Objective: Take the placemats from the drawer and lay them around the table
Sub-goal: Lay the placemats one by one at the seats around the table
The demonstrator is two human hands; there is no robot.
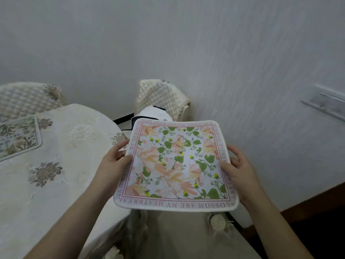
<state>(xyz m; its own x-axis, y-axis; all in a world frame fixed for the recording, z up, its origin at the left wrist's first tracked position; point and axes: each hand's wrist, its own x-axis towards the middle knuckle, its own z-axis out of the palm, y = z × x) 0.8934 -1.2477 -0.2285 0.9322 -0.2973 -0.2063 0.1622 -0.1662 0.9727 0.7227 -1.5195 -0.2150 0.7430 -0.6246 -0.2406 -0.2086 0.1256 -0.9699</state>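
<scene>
In the centre of the frame, a square floral placemat [177, 165] with a pink lettered border was held up in the air, just right of the round table [61, 184], each side edge pinched between thumb on top and fingers beneath by the left hand [113, 161] and the right hand [240, 171]. A second placemat [18, 137] with a green pattern lay flat on the table's cream tablecloth at the left edge of the frame. Two quilted chair backs [162, 98] stood against the pale wall beyond the table.
</scene>
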